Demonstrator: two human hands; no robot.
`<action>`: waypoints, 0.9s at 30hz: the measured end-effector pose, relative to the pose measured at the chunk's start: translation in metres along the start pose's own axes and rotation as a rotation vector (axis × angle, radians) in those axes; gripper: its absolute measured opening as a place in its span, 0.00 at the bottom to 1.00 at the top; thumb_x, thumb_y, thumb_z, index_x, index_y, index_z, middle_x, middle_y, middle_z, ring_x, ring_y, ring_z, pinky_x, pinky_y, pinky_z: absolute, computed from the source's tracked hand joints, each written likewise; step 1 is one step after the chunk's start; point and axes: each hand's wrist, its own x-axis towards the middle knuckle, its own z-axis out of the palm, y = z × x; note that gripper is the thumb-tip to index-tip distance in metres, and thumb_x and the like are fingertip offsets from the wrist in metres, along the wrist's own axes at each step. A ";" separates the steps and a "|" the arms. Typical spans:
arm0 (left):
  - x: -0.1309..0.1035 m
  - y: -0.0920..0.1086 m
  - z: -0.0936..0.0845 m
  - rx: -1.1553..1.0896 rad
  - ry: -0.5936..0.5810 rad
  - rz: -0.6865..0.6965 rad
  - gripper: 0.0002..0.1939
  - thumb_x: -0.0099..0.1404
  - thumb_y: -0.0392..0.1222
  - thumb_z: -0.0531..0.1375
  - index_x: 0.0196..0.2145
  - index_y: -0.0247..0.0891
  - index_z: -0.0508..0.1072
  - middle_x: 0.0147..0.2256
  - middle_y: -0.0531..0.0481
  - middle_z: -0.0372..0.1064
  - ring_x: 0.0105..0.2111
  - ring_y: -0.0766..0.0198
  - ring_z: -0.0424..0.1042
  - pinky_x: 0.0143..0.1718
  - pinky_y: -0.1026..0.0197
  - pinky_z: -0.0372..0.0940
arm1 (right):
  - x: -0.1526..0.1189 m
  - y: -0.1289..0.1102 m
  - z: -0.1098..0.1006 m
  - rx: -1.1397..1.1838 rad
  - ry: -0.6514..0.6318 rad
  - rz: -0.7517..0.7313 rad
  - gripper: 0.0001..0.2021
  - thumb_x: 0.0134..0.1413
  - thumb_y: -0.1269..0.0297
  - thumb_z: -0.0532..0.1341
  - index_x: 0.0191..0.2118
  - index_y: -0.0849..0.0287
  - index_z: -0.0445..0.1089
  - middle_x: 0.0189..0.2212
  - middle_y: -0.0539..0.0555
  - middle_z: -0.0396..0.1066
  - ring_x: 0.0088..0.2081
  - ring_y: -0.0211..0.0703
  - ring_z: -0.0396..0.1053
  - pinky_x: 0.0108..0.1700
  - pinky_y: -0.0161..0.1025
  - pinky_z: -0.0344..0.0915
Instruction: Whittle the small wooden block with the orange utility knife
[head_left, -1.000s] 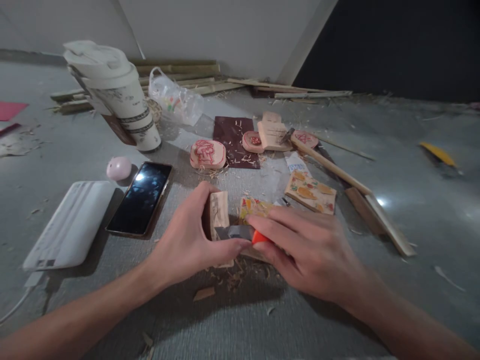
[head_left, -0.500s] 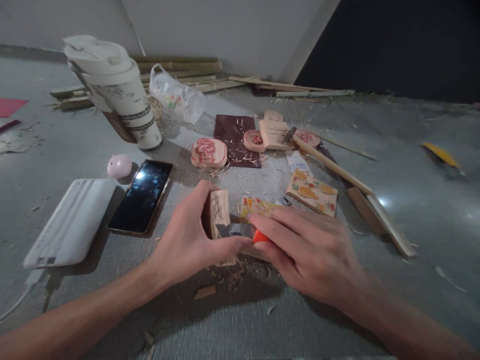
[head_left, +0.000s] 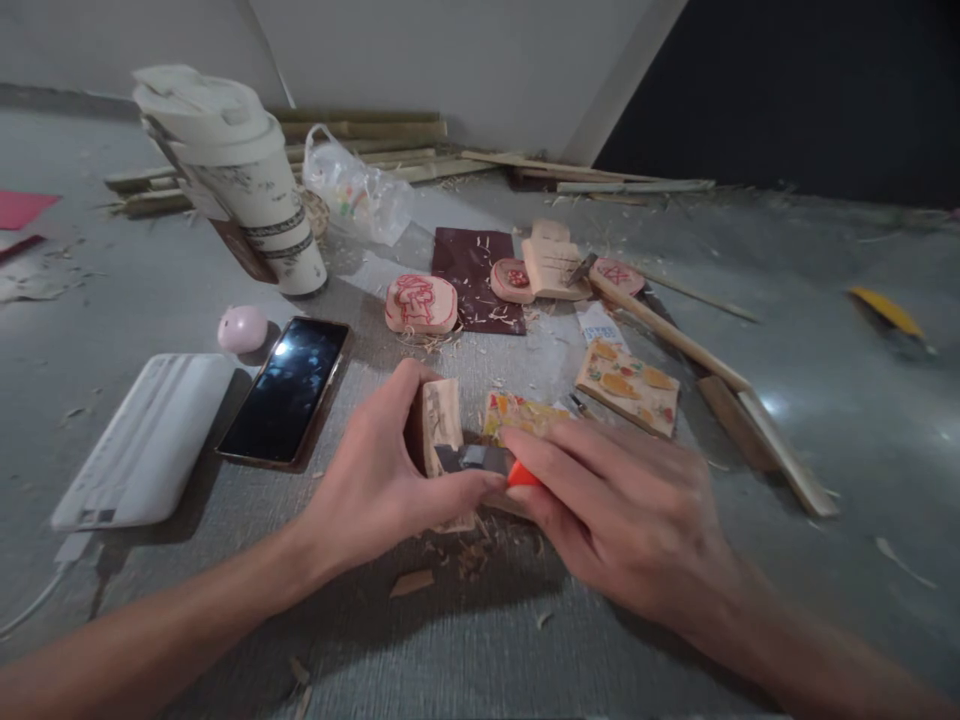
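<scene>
My left hand is wrapped round a small wooden block, which stands on edge with a rough, carved face turned right. Its thumb reaches across toward the blade. In my right hand is a utility knife with an orange handle; its grey blade lies against the block's carved face. Behind the right fingers, a colourful patterned board is partly hidden. Wood shavings and a larger chip are scattered just below the block.
At left are a white power bank, a phone, a pink case and a tall cup. Beyond lie carved wooden pieces and bamboo strips. A wooden-handled hammer and a fruit-patterned board lie right.
The knife blade has shifted slightly up along the block's carved face. Both hands keep their grip, and the whole view has drifted a little.
</scene>
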 end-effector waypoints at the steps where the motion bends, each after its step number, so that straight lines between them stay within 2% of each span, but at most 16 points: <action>1: 0.000 -0.001 0.000 0.002 -0.001 0.002 0.23 0.52 0.46 0.75 0.38 0.41 0.66 0.29 0.60 0.61 0.27 0.68 0.60 0.25 0.62 0.56 | 0.000 -0.001 0.000 -0.003 -0.001 0.007 0.11 0.72 0.60 0.59 0.51 0.60 0.74 0.38 0.55 0.78 0.34 0.42 0.73 0.33 0.43 0.63; 6: 0.000 0.000 -0.001 0.017 0.000 0.015 0.23 0.54 0.47 0.74 0.40 0.41 0.67 0.30 0.59 0.63 0.28 0.66 0.62 0.28 0.61 0.59 | 0.000 -0.004 0.000 -0.011 0.007 0.028 0.11 0.72 0.61 0.59 0.52 0.60 0.74 0.38 0.54 0.78 0.33 0.42 0.72 0.33 0.44 0.62; 13: -0.001 -0.001 0.000 0.047 0.005 0.001 0.23 0.54 0.49 0.74 0.38 0.41 0.66 0.29 0.59 0.62 0.28 0.66 0.61 0.26 0.62 0.57 | 0.001 -0.007 -0.002 -0.016 0.018 0.043 0.11 0.72 0.63 0.59 0.51 0.61 0.75 0.36 0.52 0.78 0.32 0.41 0.73 0.32 0.44 0.61; 18: -0.004 -0.005 0.003 0.066 0.035 0.008 0.22 0.57 0.50 0.72 0.40 0.41 0.66 0.28 0.59 0.62 0.28 0.66 0.62 0.27 0.62 0.57 | 0.004 -0.008 -0.004 -0.016 0.034 0.073 0.10 0.72 0.64 0.60 0.52 0.60 0.75 0.37 0.53 0.78 0.33 0.41 0.74 0.35 0.42 0.64; 22: -0.001 -0.005 0.004 0.013 0.008 0.007 0.20 0.58 0.47 0.72 0.39 0.41 0.66 0.30 0.59 0.62 0.29 0.67 0.62 0.28 0.63 0.58 | 0.005 -0.003 -0.002 0.007 0.034 0.078 0.11 0.72 0.62 0.60 0.53 0.60 0.74 0.38 0.52 0.78 0.33 0.39 0.74 0.33 0.41 0.63; 27: 0.003 -0.005 0.002 -0.056 -0.038 -0.020 0.26 0.53 0.47 0.75 0.41 0.41 0.65 0.31 0.60 0.61 0.29 0.68 0.61 0.27 0.64 0.57 | 0.004 0.009 -0.003 0.082 -0.007 0.016 0.11 0.73 0.62 0.58 0.51 0.59 0.74 0.39 0.53 0.78 0.33 0.39 0.73 0.34 0.39 0.62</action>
